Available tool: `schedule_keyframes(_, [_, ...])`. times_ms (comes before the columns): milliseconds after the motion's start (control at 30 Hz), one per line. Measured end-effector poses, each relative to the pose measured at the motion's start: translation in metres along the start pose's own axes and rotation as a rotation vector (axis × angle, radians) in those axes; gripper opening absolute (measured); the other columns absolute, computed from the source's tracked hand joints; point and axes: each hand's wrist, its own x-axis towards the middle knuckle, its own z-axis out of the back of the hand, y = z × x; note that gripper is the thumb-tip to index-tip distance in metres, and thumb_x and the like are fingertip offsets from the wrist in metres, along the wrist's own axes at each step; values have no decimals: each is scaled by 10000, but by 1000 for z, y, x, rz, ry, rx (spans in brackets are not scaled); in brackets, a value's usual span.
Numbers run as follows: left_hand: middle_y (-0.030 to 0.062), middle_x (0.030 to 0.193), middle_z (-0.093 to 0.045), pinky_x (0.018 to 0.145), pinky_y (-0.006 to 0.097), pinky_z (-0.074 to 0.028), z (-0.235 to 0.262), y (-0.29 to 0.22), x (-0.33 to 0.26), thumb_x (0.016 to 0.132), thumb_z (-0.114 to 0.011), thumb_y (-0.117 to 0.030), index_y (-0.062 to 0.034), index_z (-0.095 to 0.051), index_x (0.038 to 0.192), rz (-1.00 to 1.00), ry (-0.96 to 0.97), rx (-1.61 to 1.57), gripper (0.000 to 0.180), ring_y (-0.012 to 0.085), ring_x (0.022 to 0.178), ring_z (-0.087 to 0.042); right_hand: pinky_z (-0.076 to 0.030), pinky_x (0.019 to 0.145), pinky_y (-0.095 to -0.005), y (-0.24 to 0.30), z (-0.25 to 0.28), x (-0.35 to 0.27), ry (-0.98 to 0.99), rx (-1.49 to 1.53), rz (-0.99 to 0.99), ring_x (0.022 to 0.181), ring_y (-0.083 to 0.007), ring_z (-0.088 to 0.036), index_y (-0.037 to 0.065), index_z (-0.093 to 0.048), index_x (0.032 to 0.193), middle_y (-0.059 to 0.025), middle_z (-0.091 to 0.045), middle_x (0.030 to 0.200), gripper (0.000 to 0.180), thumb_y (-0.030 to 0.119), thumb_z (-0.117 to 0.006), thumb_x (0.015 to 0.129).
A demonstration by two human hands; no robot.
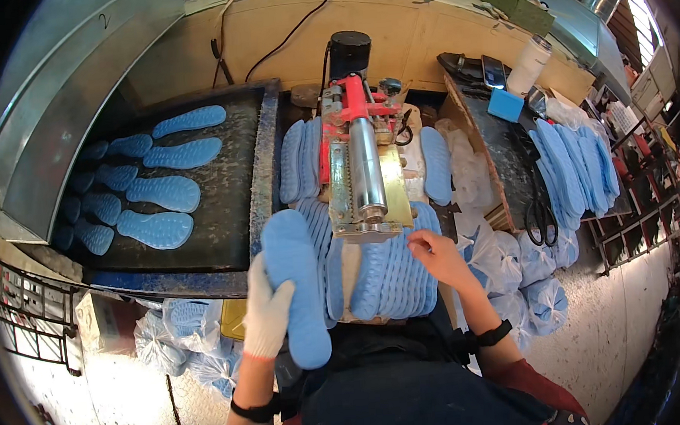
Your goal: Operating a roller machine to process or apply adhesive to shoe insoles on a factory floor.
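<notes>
My left hand, in a white knitted glove, is closed around the edge of a light blue shoe sole held upright, left of the machine. My bare right hand is at the machine's front right corner, fingers bent in together; whether anything small is between them is hidden. Between my hands stands a roller machine with red brackets, a shiny metal roller and a black motor on top. Below its front edge, a packed row of blue soles stands on edge, close to my right hand.
To the left, several blue soles lie on a dark conveyor belt leading out of a metal housing. On the right-hand table are black scissors, stacked soles, a phone and a white bottle. Bagged soles rest below.
</notes>
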Motion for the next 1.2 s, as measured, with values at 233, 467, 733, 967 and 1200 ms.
schedule_keyframes(233, [221, 1359, -541, 995, 434, -451, -58, 21, 51, 909, -582, -140, 10, -340, 1447, 124, 69, 504, 609, 353, 1181, -588, -509, 849, -478, -12, -68, 44, -235, -425, 279, 1056, -409, -569, 32, -642, 1120, -194, -626, 1097, 376, 105, -734, 762])
schedule_keyframes(467, [186, 1339, -514, 917, 441, -493, -93, 36, 76, 740, -675, -165, -125, -536, 1351, -295, -37, 1232, 627, 402, 1196, -539, -521, 778, -498, -34, -94, 57, -349, -495, 234, 1044, -417, -554, 98, -655, 1091, -157, -618, 1072, 441, 78, -747, 661])
schedule_keyframes(733, [291, 1422, -441, 1117, 587, -260, -86, 68, 91, 805, -651, -372, -37, -484, 1408, -452, -63, 1201, 710, 499, 1329, -367, -541, 723, -460, -39, -98, 57, -371, -465, 240, 1017, -387, -578, 98, -653, 1095, -146, -626, 1068, 459, 106, -785, 655])
schedule_keyframes(967, [292, 1424, -429, 1105, 566, -281, -82, 65, 90, 843, -637, -401, -35, -436, 1434, -469, -70, 1175, 723, 496, 1312, -389, -541, 736, -456, -12, -84, 40, -389, -499, 331, 1015, -391, -581, 17, -625, 1059, -180, -619, 1069, 405, 94, -773, 690])
schedule_keyframes(1200, [273, 1306, -483, 852, 481, -523, -90, 49, 124, 932, -575, -443, -57, -413, 1374, 31, -16, 1293, 609, 453, 1151, -548, -505, 838, -525, 0, -122, 26, 82, -127, 88, 1036, -475, -573, -64, -514, 1169, -311, -564, 1134, 404, 152, -641, 852])
